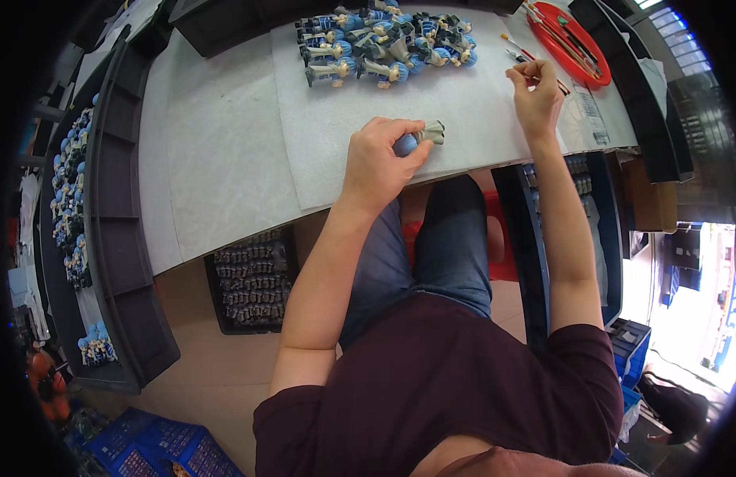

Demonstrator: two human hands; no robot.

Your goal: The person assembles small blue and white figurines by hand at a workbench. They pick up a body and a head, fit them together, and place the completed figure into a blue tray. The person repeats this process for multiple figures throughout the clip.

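Observation:
My left hand (pixel 381 158) is closed around a small figurine (pixel 433 132) above the front part of the white sheet. The figurine's blue head (pixel 405 144) shows between the fingers, and its pale grey lower part points right; the rest is hidden by my hand. Off to the right, my right hand (pixel 536 102) is raised with its fingers curled into a pinch; whatever they hold, if anything, is too small to make out. Thin paintbrushes (pixel 517 46) lie just beyond it. A pile of similar blue-haired figurines (pixel 384 44) lies on the sheet farther back.
A red oval tray (pixel 598 78) with several brushes sits at the back right. Black trays (pixel 118 238) flank the table; the left one holds more figurines (pixel 70 191). Below the table edge are a crate of small parts (pixel 253 282) and a dark bin (pixel 614 262).

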